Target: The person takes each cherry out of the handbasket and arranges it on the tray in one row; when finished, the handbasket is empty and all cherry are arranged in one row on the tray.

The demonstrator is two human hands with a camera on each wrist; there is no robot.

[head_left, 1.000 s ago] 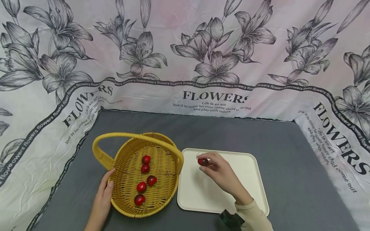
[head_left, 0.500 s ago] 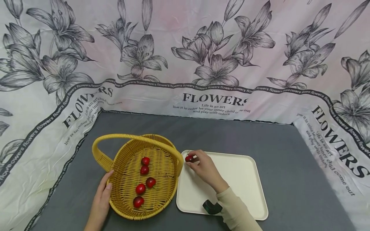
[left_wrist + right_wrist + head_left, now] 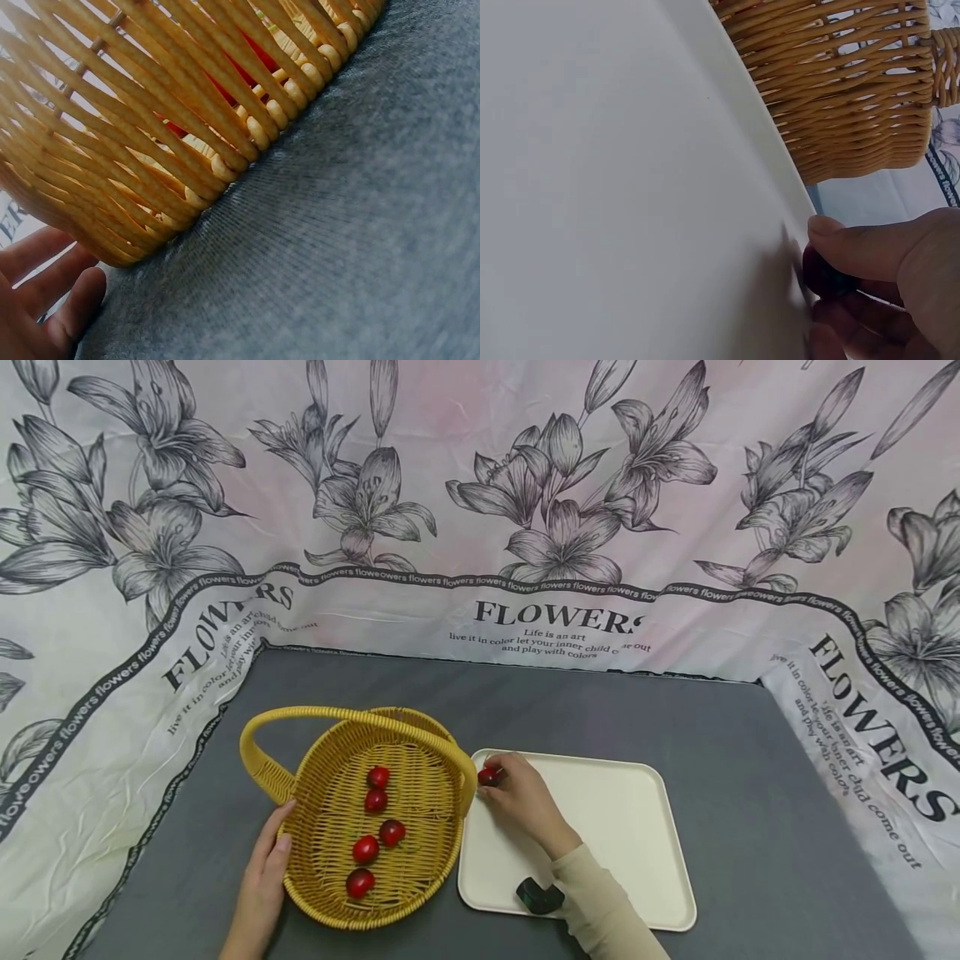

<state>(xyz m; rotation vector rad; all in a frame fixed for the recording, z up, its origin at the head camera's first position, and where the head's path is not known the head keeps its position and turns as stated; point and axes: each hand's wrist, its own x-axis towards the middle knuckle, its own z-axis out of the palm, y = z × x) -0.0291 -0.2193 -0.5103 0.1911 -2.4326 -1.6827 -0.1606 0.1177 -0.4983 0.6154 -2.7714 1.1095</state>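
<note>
In the head view my right hand [image 3: 527, 803] pinches a dark red cherry [image 3: 489, 776] at the upper left corner of the cream tray [image 3: 622, 827]. The right wrist view shows thumb and fingers on that cherry [image 3: 826, 271], close over the tray's surface [image 3: 630, 180]. My left hand [image 3: 261, 881] rests against the left side of the yellow wicker basket [image 3: 420, 860], fingers at its rim. Several red cherries [image 3: 365, 849] lie inside the basket. From the left wrist, the hand's fingers [image 3: 71, 300] touch the basket's woven wall [image 3: 112, 150].
The basket's arched handle [image 3: 360, 716] leans over its far side. Basket and tray stand side by side on a grey table [image 3: 765, 810]. Behind hangs a flower-printed cloth [image 3: 420, 618]. A dark device [image 3: 539, 896] is at the right wrist, above the tray's near edge.
My right hand, holding the cherry, has moved left across the tray to its upper left corner and has come lower. The left hand stays at the basket.
</note>
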